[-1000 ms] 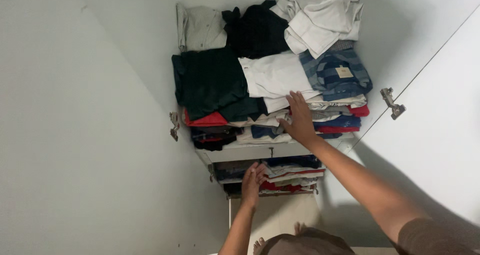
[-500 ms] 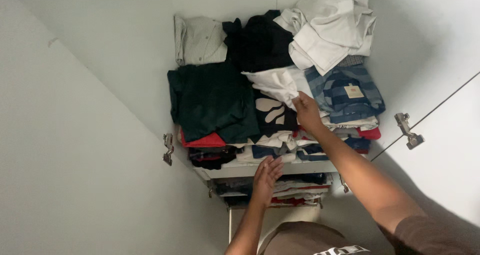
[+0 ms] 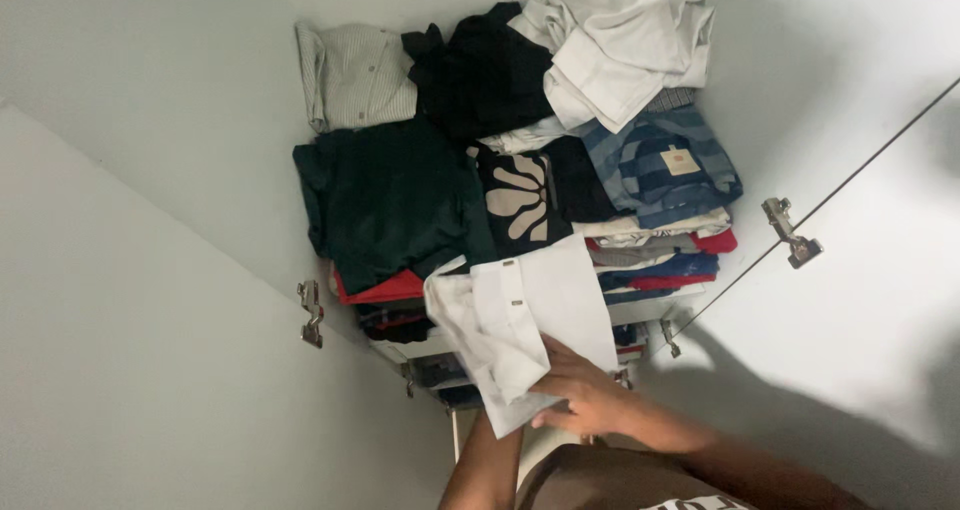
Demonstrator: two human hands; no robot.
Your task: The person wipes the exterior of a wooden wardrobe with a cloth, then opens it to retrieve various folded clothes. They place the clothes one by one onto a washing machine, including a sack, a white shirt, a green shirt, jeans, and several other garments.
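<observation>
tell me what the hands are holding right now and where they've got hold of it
A white folded shirt, pulled out in front of the shelf stacks. The right hand grips its lower edge; the left hand is hidden behind the cloth, so its hold cannot be told.

So the white shirt [image 3: 520,330] I've got in my right hand [image 3: 585,400] is thin matt cloth, a bit crumpled, with small pale buttons along the placket that look like plastic. Everything stacked on the shelf [image 3: 640,312] is cloth too: the dark green top [image 3: 390,200] looks soft and flat with no sheen, the black tee with the cream flower print [image 3: 520,202] has that slightly smoother printed patch, and the blue striped piece [image 3: 660,165] looks like heavier woven fabric with a small tan patch that could be leather or card. The wardrobe walls and doors [image 3: 130,350] are smooth matt white panels. The hinges [image 3: 790,232] are shiny bare metal.
</observation>
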